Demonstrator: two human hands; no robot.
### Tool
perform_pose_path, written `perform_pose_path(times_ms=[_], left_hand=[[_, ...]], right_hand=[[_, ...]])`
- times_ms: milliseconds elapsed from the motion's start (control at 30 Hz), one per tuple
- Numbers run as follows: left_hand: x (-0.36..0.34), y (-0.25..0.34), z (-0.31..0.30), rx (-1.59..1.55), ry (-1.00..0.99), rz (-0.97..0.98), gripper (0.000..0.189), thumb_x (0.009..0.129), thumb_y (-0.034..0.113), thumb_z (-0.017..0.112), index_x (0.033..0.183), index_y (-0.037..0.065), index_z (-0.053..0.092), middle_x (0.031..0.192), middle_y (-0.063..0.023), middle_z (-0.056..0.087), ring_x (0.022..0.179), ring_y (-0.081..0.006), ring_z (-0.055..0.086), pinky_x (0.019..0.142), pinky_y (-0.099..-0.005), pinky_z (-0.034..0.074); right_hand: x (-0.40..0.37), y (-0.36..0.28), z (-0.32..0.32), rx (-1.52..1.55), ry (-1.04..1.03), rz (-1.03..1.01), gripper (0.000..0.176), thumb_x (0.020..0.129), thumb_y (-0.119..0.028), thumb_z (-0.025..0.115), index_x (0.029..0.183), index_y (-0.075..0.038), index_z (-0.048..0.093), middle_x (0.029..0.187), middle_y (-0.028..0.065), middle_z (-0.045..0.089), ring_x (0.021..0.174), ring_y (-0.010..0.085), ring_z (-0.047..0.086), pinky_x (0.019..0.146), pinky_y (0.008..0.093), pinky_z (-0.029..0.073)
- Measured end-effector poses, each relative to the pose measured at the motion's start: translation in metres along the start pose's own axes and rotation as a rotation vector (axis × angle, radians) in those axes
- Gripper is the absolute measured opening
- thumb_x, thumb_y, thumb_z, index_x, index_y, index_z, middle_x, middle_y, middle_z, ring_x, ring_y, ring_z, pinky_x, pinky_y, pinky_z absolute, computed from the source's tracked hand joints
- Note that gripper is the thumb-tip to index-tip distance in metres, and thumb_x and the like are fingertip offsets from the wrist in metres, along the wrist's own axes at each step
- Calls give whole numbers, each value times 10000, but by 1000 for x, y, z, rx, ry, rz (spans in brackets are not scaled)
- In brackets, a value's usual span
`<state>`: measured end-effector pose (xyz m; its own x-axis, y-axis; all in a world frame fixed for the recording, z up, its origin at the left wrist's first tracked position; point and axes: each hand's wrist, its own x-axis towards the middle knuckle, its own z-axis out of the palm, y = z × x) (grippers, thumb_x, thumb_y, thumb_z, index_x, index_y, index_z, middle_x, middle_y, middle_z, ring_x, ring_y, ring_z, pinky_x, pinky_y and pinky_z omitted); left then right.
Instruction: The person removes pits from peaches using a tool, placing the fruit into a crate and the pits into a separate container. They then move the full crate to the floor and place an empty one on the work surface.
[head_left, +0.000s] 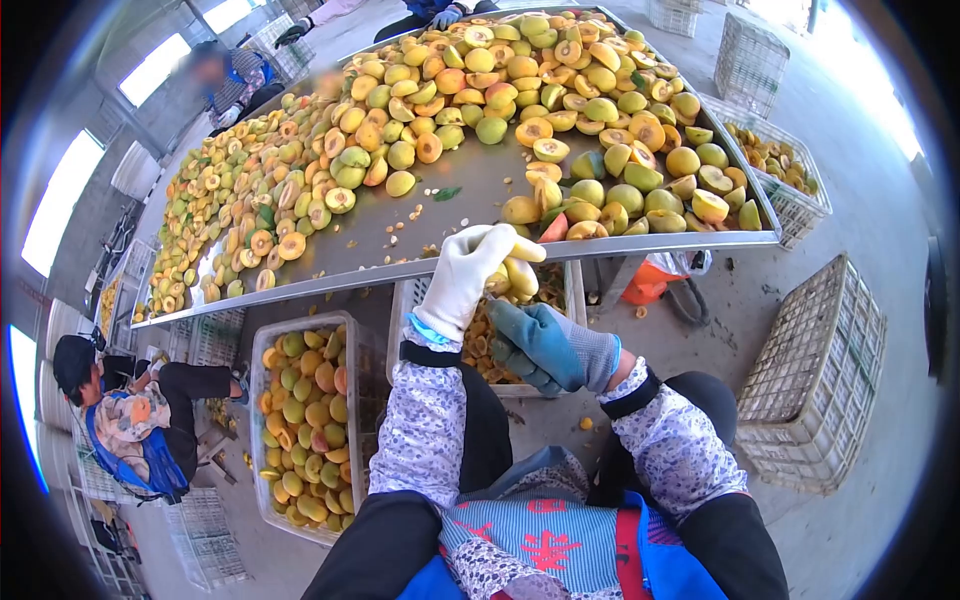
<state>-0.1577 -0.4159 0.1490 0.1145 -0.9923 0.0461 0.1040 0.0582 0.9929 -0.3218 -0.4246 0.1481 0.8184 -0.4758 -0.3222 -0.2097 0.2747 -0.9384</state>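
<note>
My left hand (470, 275), in a white glove with yellow-stained fingertips, is held just off the near edge of a metal table (420, 262). Its fingers are curled together; whatever they grip is hidden. Just below and to the right is my right hand (548, 345), in a blue-grey glove, closed with the thumb side toward the left hand. I cannot make out what it holds. Beneath both hands stands a white crate (575, 290) with cut yellow fruit pieces. On the table lie many peach-like fruits (600, 190), many of them halved, some with the stone showing.
A clear tub (257, 400) of fruit stands left of my knees. White crates (815, 370) sit on the floor at right, one (790, 205) with fruit. A seated person (140, 430) is at left; another person (235, 80) works behind the table. An orange bag (650, 283) hangs under it.
</note>
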Motion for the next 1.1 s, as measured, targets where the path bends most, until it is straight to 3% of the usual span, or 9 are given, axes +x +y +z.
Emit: perform_pose_path(times_ms=[200,267,367,433,667,767,833,1000,1100], left_hand=[[-2,-3,-7,-172,-20,26,496,1023,381,510,933,-53,731,715,-117,691,606,-184,654,598,-281,524],[1,-1,-8,-172,-42,3,527,1024,407,490,927,-53,729,690,-112,676,620,-193,659,601,-282,525],[2,-10,-10,-18,-103,-39,470,1018,360,534,895,-46,737,698,-103,692,615,-173,667,587,-258,517],[1,-10,-9,-33,-117,-8,471,1020,359,532,893,-45,738,700,-102,694,616,-171,668,584,-259,516],[-2,-19,0,-592,132,70,526,1065,401,419,1019,-55,677,709,-129,649,572,-263,628,547,-332,518],[0,-23,-2,-690,214,126,490,1066,393,422,1061,-31,669,721,-103,629,620,-277,639,561,-369,529],[12,-40,-18,-1044,71,140,476,1061,417,432,1108,14,681,798,-57,654,730,-263,657,633,-405,564],[11,-28,-23,-1071,210,122,462,1057,439,436,1153,62,688,846,-6,675,812,-228,663,734,-392,601],[13,-31,-39,-988,220,213,499,1055,460,434,1203,43,667,913,-57,697,857,-236,678,782,-384,604]], right_hand=[[15,20,-17,423,-412,197,518,1032,-627,379,756,-195,459,540,-82,306,388,46,252,337,214,196],[16,19,-18,470,-399,239,517,1033,-619,385,756,-189,461,537,-77,306,382,45,241,328,213,185],[8,12,-5,62,-141,27,523,1031,-626,383,767,-186,482,543,-71,324,386,46,252,332,212,198],[7,10,-5,176,-166,234,527,1029,-630,385,776,-182,495,548,-66,336,390,46,261,335,211,205],[17,21,-12,617,-431,194,475,1047,-566,391,812,-170,509,570,-78,348,404,55,264,351,235,222],[14,10,-4,411,-274,213,438,1066,-502,391,830,-158,522,580,-66,400,410,67,314,372,236,253],[17,16,5,55,-148,-64,422,1069,-467,409,829,-145,539,586,-59,433,430,70,363,396,238,277],[14,10,-2,-58,-15,93,444,1059,-417,489,788,-80,591,609,-29,505,518,67,429,471,255,342],[25,41,-17,-583,227,-269,430,1053,-369,529,814,-17,592,627,-12,509,575,87,473,517,287,386]])
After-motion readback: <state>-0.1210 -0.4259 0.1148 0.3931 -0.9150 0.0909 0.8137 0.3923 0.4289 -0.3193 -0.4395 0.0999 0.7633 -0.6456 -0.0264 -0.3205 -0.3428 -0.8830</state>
